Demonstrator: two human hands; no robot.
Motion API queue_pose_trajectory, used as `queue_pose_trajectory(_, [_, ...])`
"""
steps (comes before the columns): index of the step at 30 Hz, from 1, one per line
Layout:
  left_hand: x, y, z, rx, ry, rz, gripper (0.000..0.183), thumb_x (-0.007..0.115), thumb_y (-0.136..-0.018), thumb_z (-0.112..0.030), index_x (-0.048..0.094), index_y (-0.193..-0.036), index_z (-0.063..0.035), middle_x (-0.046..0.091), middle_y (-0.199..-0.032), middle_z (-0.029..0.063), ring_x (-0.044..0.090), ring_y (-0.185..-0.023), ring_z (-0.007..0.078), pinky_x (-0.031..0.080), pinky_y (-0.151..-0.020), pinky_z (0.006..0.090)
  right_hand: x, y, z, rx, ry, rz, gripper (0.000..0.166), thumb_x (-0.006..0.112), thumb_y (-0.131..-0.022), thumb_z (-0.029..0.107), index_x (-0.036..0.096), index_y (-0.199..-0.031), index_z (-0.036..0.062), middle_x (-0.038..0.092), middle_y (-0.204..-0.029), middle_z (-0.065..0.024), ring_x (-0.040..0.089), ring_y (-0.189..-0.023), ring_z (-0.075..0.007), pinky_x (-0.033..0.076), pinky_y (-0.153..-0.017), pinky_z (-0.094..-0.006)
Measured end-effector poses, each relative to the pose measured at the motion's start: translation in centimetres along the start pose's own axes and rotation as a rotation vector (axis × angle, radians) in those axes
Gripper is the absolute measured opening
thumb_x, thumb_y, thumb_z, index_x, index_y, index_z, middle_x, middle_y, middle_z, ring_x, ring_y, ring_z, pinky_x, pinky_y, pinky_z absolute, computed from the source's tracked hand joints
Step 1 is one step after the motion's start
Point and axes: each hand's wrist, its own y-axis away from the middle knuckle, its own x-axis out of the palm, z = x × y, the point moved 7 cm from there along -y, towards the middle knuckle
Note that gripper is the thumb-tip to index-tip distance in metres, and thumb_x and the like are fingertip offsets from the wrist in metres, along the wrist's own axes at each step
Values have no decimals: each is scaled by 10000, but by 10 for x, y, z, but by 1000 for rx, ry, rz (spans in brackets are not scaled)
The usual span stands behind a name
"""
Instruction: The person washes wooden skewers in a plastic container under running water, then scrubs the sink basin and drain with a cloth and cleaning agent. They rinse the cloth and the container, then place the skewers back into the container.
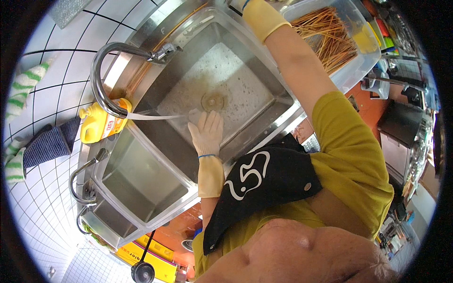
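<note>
My left hand [208, 129], in a pale glove with a long yellowish cuff, is stretched out over the large steel sink basin [170, 141]. Its fingers are extended and hold nothing. From the curved chrome faucet [99, 78], a stream of water [155, 117] reaches the area beside its fingertips. Below the hand, the basin's round drain [212, 101] is surrounded by brownish water and small bits. My right hand is out of view past the top edge; only its yellow glove cuff [265, 23] and forearm show, between the basin and a clear plastic bin [368, 60] of thin wooden sticks [327, 39].
A yellow pump jug [106, 120] stands between the faucet and a smaller sink basin [148, 177]. A second faucet [72, 184] is beyond it. Striped cloths [53, 143] hang on the tiled wall at left. Sticks lie along the sink's back ledge.
</note>
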Motion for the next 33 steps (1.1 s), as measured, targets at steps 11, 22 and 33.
queue_pose_trajectory(11, [-34,-40,18,69,-526,309,348,539,-960,-253,587,-1254,-72,566,-1428,80,457,-1375,254,370,-1112,482,-22,-53,-5,-252,325,53,523,593,-962,465,653,-1203,5,689,-1175,-243,655,-1118,-410,535,-931,-462])
queue_pose_trajectory(22, [90,-27,25,173,-743,254,425,563,-1042,-245,546,-1390,-2,580,-1421,127,557,-1297,199,451,-1080,355,-211,16,65,-341,-142,481,316,484,-1060,274,700,-1188,82,750,-1054,-184,732,-950,-311,573,-832,-405])
queue_pose_trajectory(33, [402,17,197,759,-1836,947,717,634,-997,-442,469,-1499,44,563,-1478,225,556,-1362,314,414,-1140,371,-398,128,-209,-279,719,193,427,523,-1060,369,595,-1372,87,682,-1344,-77,686,-1144,-301,535,-1021,-417])
